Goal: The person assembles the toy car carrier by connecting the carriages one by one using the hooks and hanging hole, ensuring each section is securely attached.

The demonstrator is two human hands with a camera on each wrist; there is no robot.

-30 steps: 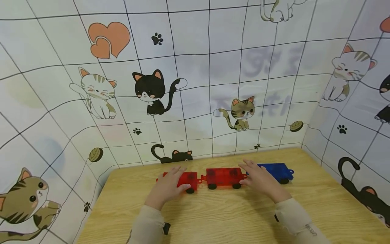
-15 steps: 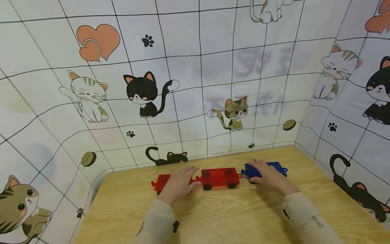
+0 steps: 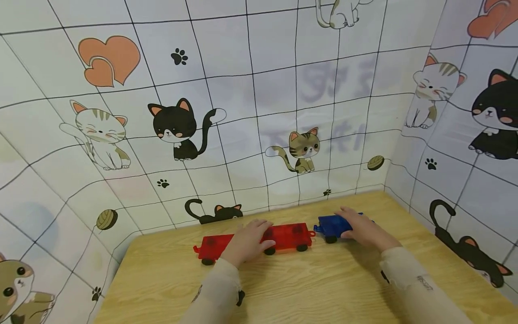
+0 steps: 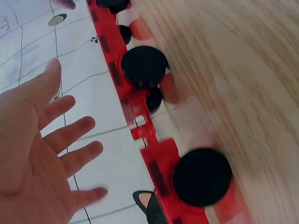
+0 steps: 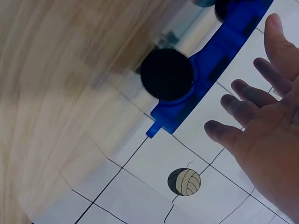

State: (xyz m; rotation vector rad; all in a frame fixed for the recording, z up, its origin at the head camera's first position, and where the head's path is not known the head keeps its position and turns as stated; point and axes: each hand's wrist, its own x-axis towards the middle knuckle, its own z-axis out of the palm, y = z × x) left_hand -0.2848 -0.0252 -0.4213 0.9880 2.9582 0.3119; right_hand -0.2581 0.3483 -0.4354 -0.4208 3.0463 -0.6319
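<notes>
Two red toy train cars with black wheels stand in a row on the wooden table: the left red car (image 3: 212, 247) and the right red car (image 3: 291, 237). A small red coupling (image 4: 144, 130) joins them in the left wrist view. My left hand (image 3: 247, 240) hovers over that joint, its fingers spread and holding nothing. Beyond the right red car stands a blue toy train car (image 3: 331, 225), partly hidden by my right hand (image 3: 366, 231). Fingers apart, the right hand is held over the blue car (image 5: 219, 56) without gripping it. Whether blue and red are hooked together, I cannot tell.
The wooden tabletop (image 3: 291, 288) runs back to a wall cloth (image 3: 243, 135) printed with cats, hearts and grid lines. This cloth also rises along both sides of the table.
My left hand has moved right, from above the left red car to the joint between the red cars. The right hand has shifted right, over the blue car. The head view has turned slightly.
</notes>
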